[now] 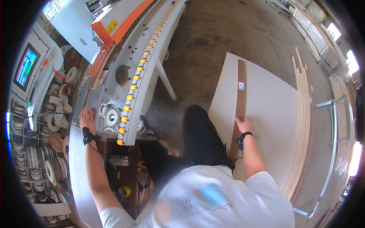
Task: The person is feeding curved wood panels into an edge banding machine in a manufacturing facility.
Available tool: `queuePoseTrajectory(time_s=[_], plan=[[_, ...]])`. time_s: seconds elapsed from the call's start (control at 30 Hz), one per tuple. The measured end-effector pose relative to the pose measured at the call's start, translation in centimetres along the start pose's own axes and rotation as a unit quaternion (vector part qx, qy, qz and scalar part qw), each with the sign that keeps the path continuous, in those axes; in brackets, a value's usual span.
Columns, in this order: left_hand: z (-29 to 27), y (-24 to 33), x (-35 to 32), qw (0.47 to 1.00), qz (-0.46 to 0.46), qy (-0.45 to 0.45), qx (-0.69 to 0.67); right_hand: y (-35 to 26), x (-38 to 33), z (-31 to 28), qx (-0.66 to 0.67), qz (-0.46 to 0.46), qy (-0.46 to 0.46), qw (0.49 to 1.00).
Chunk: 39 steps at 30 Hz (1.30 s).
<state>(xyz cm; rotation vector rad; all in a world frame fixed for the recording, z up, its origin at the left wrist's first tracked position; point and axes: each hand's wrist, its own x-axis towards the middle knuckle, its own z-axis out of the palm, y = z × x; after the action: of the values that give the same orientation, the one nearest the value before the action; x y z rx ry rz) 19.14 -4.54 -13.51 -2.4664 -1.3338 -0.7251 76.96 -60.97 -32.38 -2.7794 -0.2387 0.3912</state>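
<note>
My right hand (pixel 244 125) is closed at the edge of a long narrow brown board (pixel 242 97). The board has small holes along it and a white label. Under it lies a large pale panel (pixel 266 87) on a stack. To the left, my left hand (pixel 88 118) rests at the near end of the machine bed (pixel 81 102), fingers stretched out and nothing in them. Each wrist wears a black strapped device with a cable.
A roller rail (pixel 137 74) with yellow rollers runs along the machine. Left are a control screen (pixel 26 67) and shelves of edge-banding rolls (pixel 36 159). Long thin boards (pixel 303 114) are stacked right, beside a metal frame (pixel 334 148). White rolls (pixel 112 117) sit under the rail.
</note>
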Motion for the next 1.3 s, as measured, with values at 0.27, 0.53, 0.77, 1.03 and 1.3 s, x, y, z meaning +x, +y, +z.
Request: queuePoseTrajectory(time_s=[0.27, 0.53, 0.77, 1.03, 1.3], plan=[[-0.6, -0.2, -0.8, 0.999, -0.02, -0.019, -0.022, -4.4, 0.2, -1.9, -0.025, 0.07, -0.028, 0.997], [-0.4, 1.0, -0.2, 0.999, -0.014, -0.001, -0.03, 0.1, 3.0, 1.8, 0.103, 0.01, 0.034, 0.994], [-1.3, 0.6, -0.7, 0.999, -0.009, 0.005, -0.04, -1.9, 1.5, -4.3, 0.034, -0.056, 0.168, 0.984], [-0.9, 0.9, -0.4, 0.999, -0.009, 0.009, -0.044, -0.4, 0.7, -1.0, -0.072, -0.033, 0.047, 0.996], [-1.2, 0.6, -1.1, 0.999, -0.012, 0.023, -0.039, -0.1, 1.2, -2.0, 0.039, -0.019, 0.083, 0.996]])
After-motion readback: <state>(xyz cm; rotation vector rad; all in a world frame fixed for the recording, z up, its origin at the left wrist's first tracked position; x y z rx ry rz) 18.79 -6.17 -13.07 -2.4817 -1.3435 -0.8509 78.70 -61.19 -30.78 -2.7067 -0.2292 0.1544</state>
